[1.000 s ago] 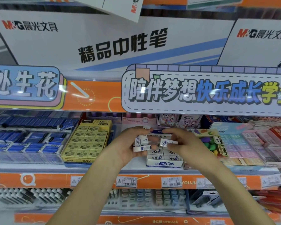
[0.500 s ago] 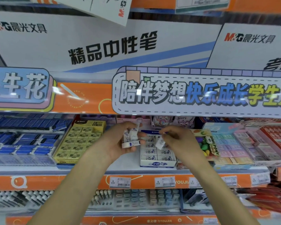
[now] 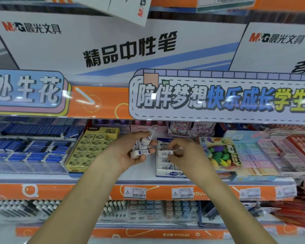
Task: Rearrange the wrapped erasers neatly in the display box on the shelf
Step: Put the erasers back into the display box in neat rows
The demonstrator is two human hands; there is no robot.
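Where hands (image 3: 130, 152) meet: crowded shelf (image 3: 141, 176).

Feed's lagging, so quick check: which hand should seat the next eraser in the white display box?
Right. The right hand is already over the display box with one eraser in its grip; the left hand sits beside the box, full of spare erasers.

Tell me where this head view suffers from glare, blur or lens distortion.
Head view: bright glare spots on the glossy banner above the shelf; wide-angle bending curves the shelf edge and signs; the edges, especially lower right, smear with blur; the left hand, right hand and wrapped erasers are soft, their print barely legible.
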